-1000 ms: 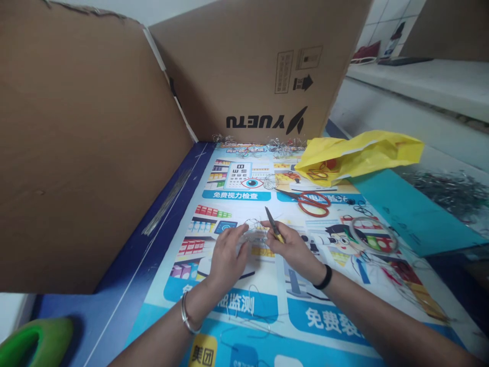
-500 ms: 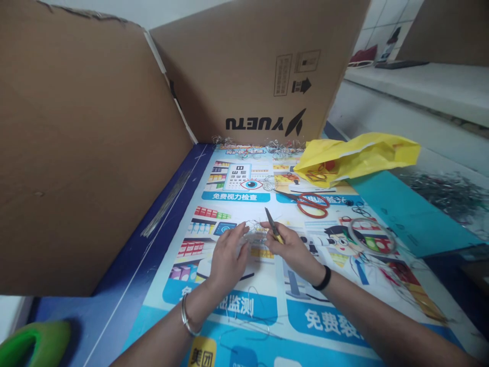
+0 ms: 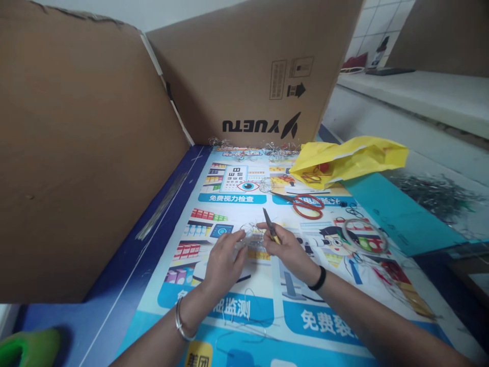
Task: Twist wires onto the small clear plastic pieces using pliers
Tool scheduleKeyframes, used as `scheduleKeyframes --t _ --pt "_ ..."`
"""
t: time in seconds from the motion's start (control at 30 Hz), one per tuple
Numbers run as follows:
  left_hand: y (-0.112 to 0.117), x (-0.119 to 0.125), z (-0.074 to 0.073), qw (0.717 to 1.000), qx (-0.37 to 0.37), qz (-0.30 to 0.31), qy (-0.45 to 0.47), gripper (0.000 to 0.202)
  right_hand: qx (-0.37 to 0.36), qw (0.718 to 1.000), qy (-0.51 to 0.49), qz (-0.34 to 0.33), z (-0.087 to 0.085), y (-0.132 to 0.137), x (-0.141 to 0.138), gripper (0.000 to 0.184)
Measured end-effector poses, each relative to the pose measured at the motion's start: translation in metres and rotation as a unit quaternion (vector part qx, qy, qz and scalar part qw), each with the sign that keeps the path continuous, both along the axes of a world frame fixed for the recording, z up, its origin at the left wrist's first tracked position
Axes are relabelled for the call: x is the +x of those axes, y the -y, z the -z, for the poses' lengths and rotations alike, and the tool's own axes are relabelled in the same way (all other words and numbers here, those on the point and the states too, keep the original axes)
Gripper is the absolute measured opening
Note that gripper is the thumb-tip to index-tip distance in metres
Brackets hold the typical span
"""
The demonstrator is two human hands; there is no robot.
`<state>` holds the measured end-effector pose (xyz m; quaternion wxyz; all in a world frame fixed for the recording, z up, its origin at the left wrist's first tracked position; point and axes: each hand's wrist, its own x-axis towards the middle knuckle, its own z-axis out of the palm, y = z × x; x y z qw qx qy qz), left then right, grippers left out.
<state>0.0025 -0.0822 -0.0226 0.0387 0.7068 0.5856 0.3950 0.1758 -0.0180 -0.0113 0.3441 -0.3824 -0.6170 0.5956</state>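
My left hand and my right hand meet over a colourful printed poster on the table. Between their fingertips is a small tangle of thin silver wire, pinched by both. My right hand also grips small pliers with a yellow handle, their dark tips pointing up and away. A silver bangle is on my left wrist, a black band on my right.
Red-handled scissors lie beyond my hands. A yellow bag holding rubber bands lies at the back right. Cardboard walls stand at the left and back. Loose wires lie near me, a wire ring at right, a green object bottom left.
The view has shifted slightly down and right. My hands have stayed together on the wire, with the fingertips drawn a little closer.
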Motion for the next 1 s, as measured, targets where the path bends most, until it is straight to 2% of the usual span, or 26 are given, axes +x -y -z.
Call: scheduleKeyframes --t 0.2,0.4,0.53,0.73,0.87,1.0 --pt "0.002 0.000 0.000 1.000 -0.008 0.002 0.027 0.035 -0.006 1.000 -0.021 -0.001 0.001 0.000 0.000 0.037" --pt "0.004 -0.005 -0.007 0.996 -0.057 0.014 0.065 0.040 0.020 1.000 -0.001 -0.002 0.000 0.000 0.001 0.024" --pt "0.001 -0.011 -0.018 0.992 -0.082 0.024 0.088 0.024 0.074 0.997 0.029 0.013 -0.001 0.000 0.001 0.010" --pt "-0.012 -0.017 -0.034 0.988 -0.121 0.064 0.071 0.010 0.076 0.997 0.033 0.008 -0.001 0.000 0.000 0.008" --pt "-0.023 -0.018 -0.043 0.972 -0.189 0.112 0.086 0.024 0.079 0.997 0.024 0.000 0.001 -0.002 0.001 0.008" --pt "-0.035 -0.015 -0.048 0.959 -0.234 0.127 0.095 0.028 0.070 0.997 0.028 -0.001 0.001 -0.003 0.003 0.009"
